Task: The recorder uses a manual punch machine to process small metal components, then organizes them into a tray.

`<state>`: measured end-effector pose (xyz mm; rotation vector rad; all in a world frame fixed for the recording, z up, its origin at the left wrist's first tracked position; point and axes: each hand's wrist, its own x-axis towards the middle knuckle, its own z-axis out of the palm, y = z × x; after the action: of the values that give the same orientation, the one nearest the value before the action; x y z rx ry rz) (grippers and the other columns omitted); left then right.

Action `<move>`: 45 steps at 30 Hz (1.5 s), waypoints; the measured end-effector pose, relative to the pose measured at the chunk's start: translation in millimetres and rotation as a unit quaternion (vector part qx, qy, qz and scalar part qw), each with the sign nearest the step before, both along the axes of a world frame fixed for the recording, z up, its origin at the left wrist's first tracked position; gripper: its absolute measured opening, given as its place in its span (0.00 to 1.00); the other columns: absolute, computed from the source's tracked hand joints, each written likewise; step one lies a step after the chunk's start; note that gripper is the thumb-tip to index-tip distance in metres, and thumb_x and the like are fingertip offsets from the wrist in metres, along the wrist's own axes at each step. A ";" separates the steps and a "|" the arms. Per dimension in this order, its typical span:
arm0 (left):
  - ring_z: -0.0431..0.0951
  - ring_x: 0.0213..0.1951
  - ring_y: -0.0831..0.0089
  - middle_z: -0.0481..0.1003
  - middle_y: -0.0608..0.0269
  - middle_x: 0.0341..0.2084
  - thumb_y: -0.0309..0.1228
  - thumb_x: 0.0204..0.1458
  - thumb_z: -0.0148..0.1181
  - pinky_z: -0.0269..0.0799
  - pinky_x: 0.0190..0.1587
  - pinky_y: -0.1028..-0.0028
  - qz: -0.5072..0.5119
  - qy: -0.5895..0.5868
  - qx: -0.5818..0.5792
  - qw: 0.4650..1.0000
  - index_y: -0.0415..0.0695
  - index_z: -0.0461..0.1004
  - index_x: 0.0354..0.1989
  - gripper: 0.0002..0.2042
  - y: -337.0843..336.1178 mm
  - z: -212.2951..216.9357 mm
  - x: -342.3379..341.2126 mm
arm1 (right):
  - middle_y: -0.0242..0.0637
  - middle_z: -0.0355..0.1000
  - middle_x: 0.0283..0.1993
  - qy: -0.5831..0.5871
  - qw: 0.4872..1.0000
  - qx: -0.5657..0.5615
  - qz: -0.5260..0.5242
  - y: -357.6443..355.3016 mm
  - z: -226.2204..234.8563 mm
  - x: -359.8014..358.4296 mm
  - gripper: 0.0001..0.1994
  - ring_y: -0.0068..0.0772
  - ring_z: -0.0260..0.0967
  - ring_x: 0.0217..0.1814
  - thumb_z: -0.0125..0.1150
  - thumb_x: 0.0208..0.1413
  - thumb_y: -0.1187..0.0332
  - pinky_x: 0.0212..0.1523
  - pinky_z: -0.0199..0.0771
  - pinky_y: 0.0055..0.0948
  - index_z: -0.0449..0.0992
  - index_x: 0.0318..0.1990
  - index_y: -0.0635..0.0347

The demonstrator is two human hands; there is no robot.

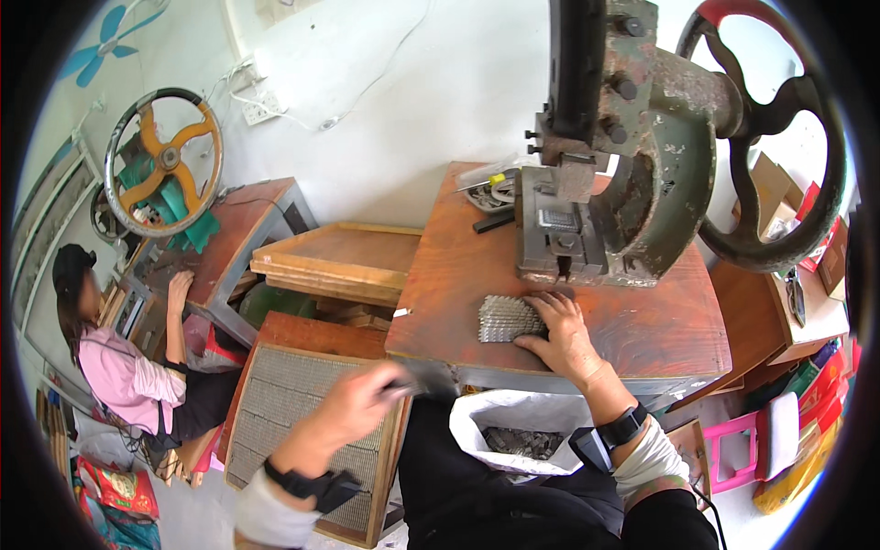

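A press (665, 147) with a small metal die (559, 220) stands on a reddish-brown wooden bench (449, 275). In front of the die lies a neat block of small silvery metal pieces (507, 319). My right hand (564, 337) curls round the block's right end, thumb at the near corner and fingers at the far one. To the left, over a wood-framed tray lined with rows of small metal pieces (293, 403), my left hand (353, 403) is closed on a dark flat thing (423, 378). Motion blur hides what kind of thing it is.
Below the bench edge a white sack (472, 422) holds loose metal pieces. Stacked wooden trays (339, 261) lie left of the bench. A person in pink (124, 376) sits at another press at far left. The large handwheel (779, 119) is at right, a pink stool (733, 449) below.
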<state>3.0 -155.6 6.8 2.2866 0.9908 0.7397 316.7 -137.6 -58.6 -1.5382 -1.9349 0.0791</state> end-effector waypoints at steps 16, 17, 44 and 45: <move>0.62 0.56 0.53 0.67 0.52 0.51 0.40 0.40 0.67 0.54 0.55 0.55 -0.003 0.049 0.207 0.977 0.38 0.65 0.53 0.31 86.7 -61.6 141.8 | 0.52 0.62 0.59 0.049 0.994 -0.078 0.055 6.7 13.8 20.2 0.32 0.55 0.52 0.65 0.66 0.45 0.62 0.66 0.51 0.43 0.64 0.58 0.66; 0.62 0.57 0.52 0.67 0.50 0.52 0.42 0.42 0.66 0.54 0.56 0.54 -0.019 0.106 0.222 0.969 0.37 0.64 0.54 0.32 90.4 -65.7 138.6 | 0.52 0.62 0.59 0.049 0.994 -0.078 0.055 6.3 15.6 16.9 0.32 0.55 0.52 0.65 0.66 0.45 0.62 0.66 0.51 0.43 0.64 0.58 0.66; 0.67 0.47 0.52 0.69 0.49 0.45 0.31 0.38 0.69 0.63 0.52 0.61 -0.057 -0.007 0.116 0.992 0.35 0.68 0.51 0.29 73.2 -52.3 130.4 | 0.49 0.68 0.54 0.058 0.993 -0.078 0.071 -0.1 14.0 15.6 0.36 0.55 0.59 0.57 0.68 0.42 0.67 0.61 0.55 0.42 0.61 0.62 0.58; 0.67 0.48 0.52 0.70 0.49 0.46 0.30 0.38 0.69 0.64 0.52 0.61 -0.078 -0.017 0.094 0.992 0.34 0.68 0.51 0.29 76.2 -52.4 124.6 | 0.48 0.68 0.54 0.051 0.993 -0.069 0.076 1.1 12.8 15.7 0.36 0.53 0.59 0.56 0.69 0.41 0.68 0.59 0.57 0.41 0.61 0.61 0.58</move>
<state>127.6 -79.4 -45.6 2.4703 0.7443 0.8348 332.4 -136.5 -45.8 -1.4421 -1.9975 0.3567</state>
